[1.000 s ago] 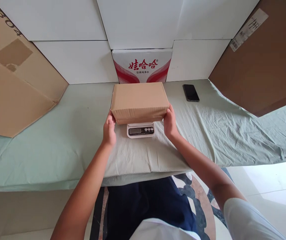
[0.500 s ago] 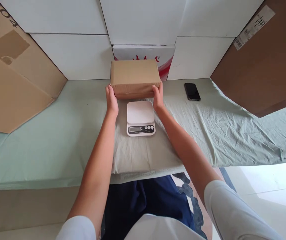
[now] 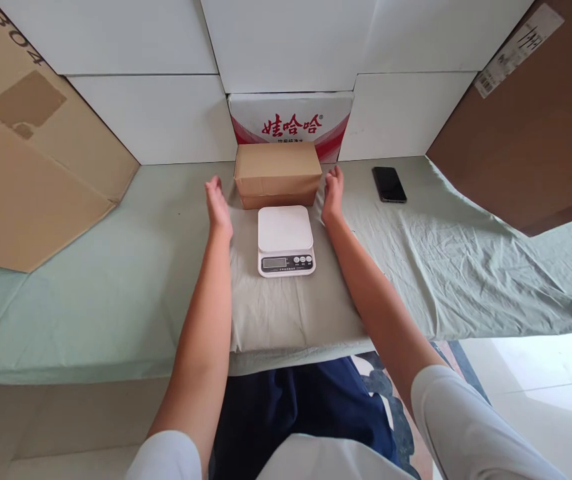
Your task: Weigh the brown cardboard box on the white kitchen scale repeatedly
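Note:
A small brown cardboard box (image 3: 278, 175) rests on the cloth just behind a white digital scale (image 3: 285, 230). The scale's display and buttons face me, and nothing lies on its plate. My left hand (image 3: 218, 205) is held to the left of the box, apart from it, fingers stretched out. To the right of the box my right hand (image 3: 333, 195) is also off it, with extended fingers and nothing in it.
A greenish cloth (image 3: 131, 287) covers the surface. A black phone (image 3: 389, 185) lies to the right. Large cardboard boxes stand left (image 3: 51, 173) and right (image 3: 526, 127). At the back, a white-and-red carton (image 3: 336, 127) sits among white panels (image 3: 151, 120).
The cardboard box has come down onto the cloth, uncovering more of the carton's red lettering. Both hands have let go of it and moved outward.

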Tool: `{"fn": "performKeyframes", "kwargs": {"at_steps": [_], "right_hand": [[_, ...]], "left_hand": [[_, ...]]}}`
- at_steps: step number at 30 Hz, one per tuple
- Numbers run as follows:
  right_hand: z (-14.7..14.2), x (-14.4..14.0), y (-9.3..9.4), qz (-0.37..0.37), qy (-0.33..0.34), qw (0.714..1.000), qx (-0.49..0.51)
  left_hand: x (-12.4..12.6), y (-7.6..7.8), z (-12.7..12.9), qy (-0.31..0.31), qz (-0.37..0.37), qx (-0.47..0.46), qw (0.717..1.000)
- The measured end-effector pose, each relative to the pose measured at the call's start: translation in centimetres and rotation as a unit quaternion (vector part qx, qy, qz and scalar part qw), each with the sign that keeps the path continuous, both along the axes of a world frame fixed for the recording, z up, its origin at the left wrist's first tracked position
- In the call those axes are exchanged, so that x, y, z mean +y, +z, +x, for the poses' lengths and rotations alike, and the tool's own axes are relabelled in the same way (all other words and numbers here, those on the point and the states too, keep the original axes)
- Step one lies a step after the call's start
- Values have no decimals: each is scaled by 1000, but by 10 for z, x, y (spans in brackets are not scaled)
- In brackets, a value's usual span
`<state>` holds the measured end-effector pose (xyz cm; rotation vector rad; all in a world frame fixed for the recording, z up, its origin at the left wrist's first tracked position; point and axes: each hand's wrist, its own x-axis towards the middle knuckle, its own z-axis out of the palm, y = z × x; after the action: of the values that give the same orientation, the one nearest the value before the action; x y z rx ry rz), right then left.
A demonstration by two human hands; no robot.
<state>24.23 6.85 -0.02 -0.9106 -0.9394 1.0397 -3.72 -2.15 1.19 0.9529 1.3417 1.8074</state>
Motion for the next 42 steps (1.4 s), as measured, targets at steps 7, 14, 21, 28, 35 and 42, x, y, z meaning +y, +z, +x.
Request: {"fn": "performKeyframes", "kwargs": {"at_steps": [7,14,21,28,35,42], "right_hand": [[61,9,5,-87,-96,991,39],[53,3,0,-38,-87,995,-15],[56,9,-7,-10,-70,996,-52],[52,7,-5,-4,-60,997,-48],[45,5,-2,-11,-42,998,-34],[-1,-5,-5,-40,75,996,3]], "left_hand": [[-22,12,-48,50,-25,-15,998],[-6,-3,-17,12,-48,-12,999],[-8,-3,-15,-2,-47,-20,999],[-8,-3,-9,-17,-46,-16,999],[-4,-2,0,-54,-53,-12,997],[-3,-3,17,-90,-39,5,995]]}}
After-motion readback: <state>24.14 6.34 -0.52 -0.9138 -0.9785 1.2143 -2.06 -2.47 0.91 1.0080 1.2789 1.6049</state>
